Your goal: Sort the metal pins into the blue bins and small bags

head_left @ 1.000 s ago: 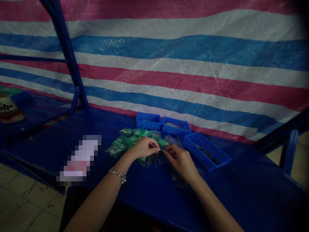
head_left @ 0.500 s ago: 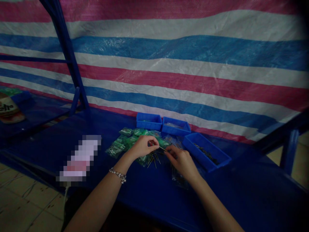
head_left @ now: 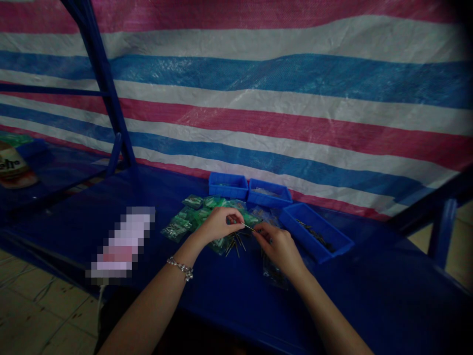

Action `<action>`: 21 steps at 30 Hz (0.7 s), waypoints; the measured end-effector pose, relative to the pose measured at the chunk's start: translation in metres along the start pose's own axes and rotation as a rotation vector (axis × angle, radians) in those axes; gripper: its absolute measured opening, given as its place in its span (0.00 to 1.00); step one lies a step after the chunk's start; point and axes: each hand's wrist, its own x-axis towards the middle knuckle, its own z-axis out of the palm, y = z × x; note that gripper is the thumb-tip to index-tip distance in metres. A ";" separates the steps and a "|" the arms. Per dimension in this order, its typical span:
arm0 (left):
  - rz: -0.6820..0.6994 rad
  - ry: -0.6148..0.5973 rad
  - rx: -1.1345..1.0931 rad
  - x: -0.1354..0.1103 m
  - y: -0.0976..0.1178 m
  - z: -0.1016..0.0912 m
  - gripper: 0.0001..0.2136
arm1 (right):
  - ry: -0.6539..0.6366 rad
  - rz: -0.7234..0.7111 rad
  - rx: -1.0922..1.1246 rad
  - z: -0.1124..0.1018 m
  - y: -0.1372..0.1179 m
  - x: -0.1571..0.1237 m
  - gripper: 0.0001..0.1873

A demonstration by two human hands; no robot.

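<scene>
Silver pin (head_left: pixel 248 227) spans the gap between your left hand (head_left: pixel 219 226) and right hand (head_left: pixel 275 244), each pinched on it, just above green packets (head_left: pixel 181 224) on the table (head_left: pixel 369 291), near a blue bin (head_left: pixel 316 232).

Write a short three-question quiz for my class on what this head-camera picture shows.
1. True or false: the thin metal pin between the left hand and the right hand lies inside a bin.
2. What lies in the angled blue plastic bin nearest the right hand? A. green packets B. dark metal parts C. a bracelet
3. Fill in the blank: behind the hands, ___ blue bins stand side by side.

Key: 1 false; 2 B; 3 two.
</scene>
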 end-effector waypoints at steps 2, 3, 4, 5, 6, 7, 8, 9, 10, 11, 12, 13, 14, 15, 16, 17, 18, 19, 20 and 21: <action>0.009 0.005 -0.005 0.000 0.000 0.000 0.04 | 0.002 -0.001 0.003 0.000 0.000 0.000 0.08; 0.014 0.006 -0.007 0.000 0.000 0.000 0.04 | 0.002 0.000 0.004 0.000 0.000 0.000 0.08; 0.020 0.007 -0.007 0.000 0.000 0.000 0.04 | 0.002 0.002 0.005 0.000 0.000 0.000 0.08; 0.025 0.006 -0.007 0.000 -0.001 0.000 0.04 | 0.004 0.004 0.004 0.000 0.000 0.000 0.08; 0.027 0.004 -0.006 0.000 -0.001 0.000 0.04 | 0.008 0.006 0.002 0.001 0.000 0.000 0.08; 0.028 0.002 -0.005 0.000 -0.001 0.000 0.04 | 0.013 0.010 -0.001 0.001 0.001 0.000 0.08; 0.029 -0.001 -0.005 0.000 -0.001 0.000 0.04 | 0.017 0.013 -0.005 0.001 0.001 0.000 0.08; 0.028 -0.004 -0.007 0.000 -0.001 0.000 0.05 | 0.021 0.017 -0.006 0.000 0.000 0.000 0.07; 0.026 -0.007 -0.010 0.000 -0.001 0.000 0.05 | 0.023 0.019 -0.006 0.000 0.000 0.000 0.07; 0.020 -0.008 -0.011 0.000 -0.001 0.000 0.05 | 0.022 0.021 -0.004 0.000 0.000 -0.001 0.07; 0.014 -0.009 -0.013 0.000 -0.001 0.000 0.05 | 0.019 0.022 -0.003 -0.001 -0.001 -0.001 0.07; 0.008 -0.009 -0.015 0.000 0.000 0.001 0.04 | 0.013 0.021 -0.004 -0.001 -0.001 -0.001 0.07; 0.005 -0.007 -0.018 0.000 0.000 0.001 0.04 | 0.007 0.022 -0.007 -0.002 -0.002 -0.001 0.07; 0.006 -0.004 -0.021 0.000 0.000 0.001 0.04 | 0.003 0.023 -0.011 -0.002 -0.002 -0.001 0.07; 0.008 -0.002 -0.024 0.000 0.000 0.001 0.04 | 0.000 0.026 -0.015 -0.002 -0.002 -0.001 0.07; 0.011 0.000 -0.026 0.000 0.000 0.001 0.04 | -0.004 0.028 -0.019 -0.002 -0.001 -0.001 0.06; 0.013 0.000 -0.028 0.000 -0.001 0.001 0.04 | -0.005 0.029 -0.021 -0.001 -0.001 -0.001 0.06; 0.015 0.000 -0.030 0.000 -0.001 0.001 0.04 | -0.006 0.029 -0.024 -0.001 0.000 -0.001 0.06; 0.017 -0.001 -0.031 0.000 -0.001 0.001 0.05 | -0.005 0.027 -0.025 -0.001 0.000 -0.001 0.06; 0.018 -0.002 -0.034 0.000 -0.001 0.000 0.05 | -0.005 0.024 -0.026 -0.001 0.000 0.000 0.06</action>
